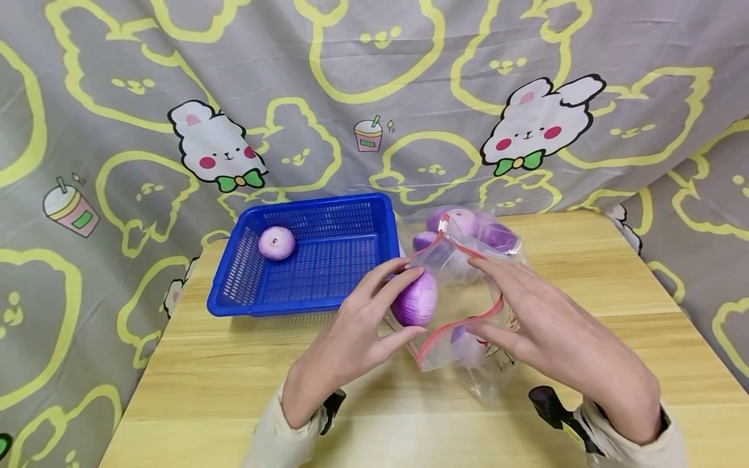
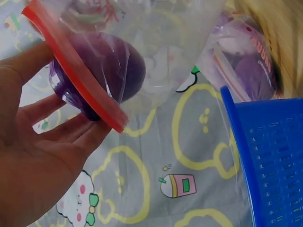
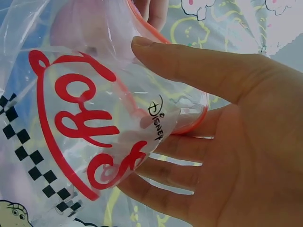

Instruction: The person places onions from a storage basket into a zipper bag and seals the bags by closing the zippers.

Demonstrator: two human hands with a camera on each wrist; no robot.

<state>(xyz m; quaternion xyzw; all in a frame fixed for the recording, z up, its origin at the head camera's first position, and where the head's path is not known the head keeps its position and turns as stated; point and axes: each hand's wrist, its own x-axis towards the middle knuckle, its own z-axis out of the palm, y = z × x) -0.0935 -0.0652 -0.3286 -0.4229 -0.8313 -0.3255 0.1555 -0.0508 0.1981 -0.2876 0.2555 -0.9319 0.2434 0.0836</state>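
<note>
My left hand (image 1: pixel 365 318) grips a purple onion (image 1: pixel 417 298) between fingers and thumb, at the mouth of a clear zip bag (image 1: pixel 434 356) with a red seal strip. In the left wrist view the onion (image 2: pixel 111 66) lies partly behind the strip. My right hand (image 1: pixel 544 318) holds the other side of the bag's mouth, which gapes between the hands. Its thumb and fingers lie along the rim in the right wrist view, beside red lettering on the bag (image 3: pixel 97 113). Low in the bag another onion (image 1: pixel 466 344) shows through the plastic.
A blue basket (image 1: pixel 304 307) stands left on the wooden table (image 1: pixel 216 390), with one onion (image 1: pixel 277 243) in its far left corner. Behind the open bag lies a clear bag with several onions (image 1: pixel 462 222). A patterned cloth (image 1: pixel 409 78) hangs behind the table.
</note>
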